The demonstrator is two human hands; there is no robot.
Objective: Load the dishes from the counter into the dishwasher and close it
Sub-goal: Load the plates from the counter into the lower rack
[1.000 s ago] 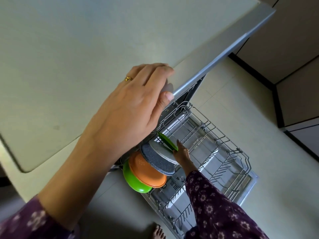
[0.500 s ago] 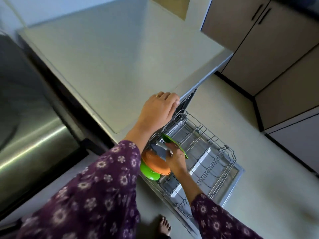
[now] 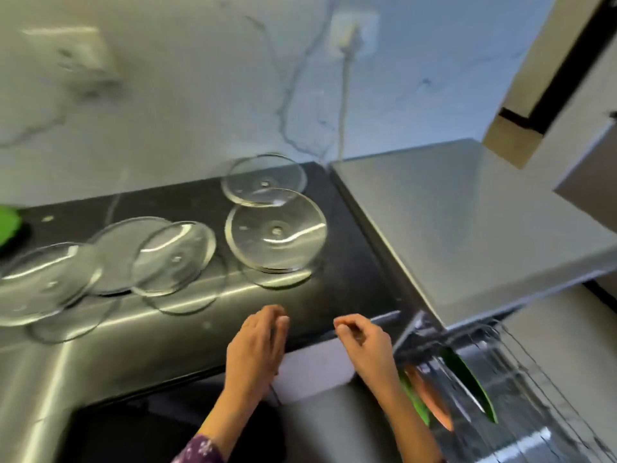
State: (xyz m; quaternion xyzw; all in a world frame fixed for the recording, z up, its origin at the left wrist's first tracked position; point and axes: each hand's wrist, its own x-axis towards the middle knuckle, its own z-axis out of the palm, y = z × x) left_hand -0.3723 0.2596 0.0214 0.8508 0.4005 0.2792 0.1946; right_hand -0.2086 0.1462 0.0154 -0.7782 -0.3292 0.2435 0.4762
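glass plates [image 3: 276, 231] lie on the dark counter [image 3: 350, 262] at twelve o'clock of our hands. our left hand [image 3: 255, 349] is flat and empty, our right hand [image 3: 365, 345] loosely curled, empty. next we reach for one; the rack [image 3: 500, 379] at four o'clock holds coloured plates.

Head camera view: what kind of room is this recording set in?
Most likely a home kitchen: a dark counter holding clear glass plates, an open dishwasher rack with coloured dishes at lower right, and a marble-look wall with a plugged-in socket.
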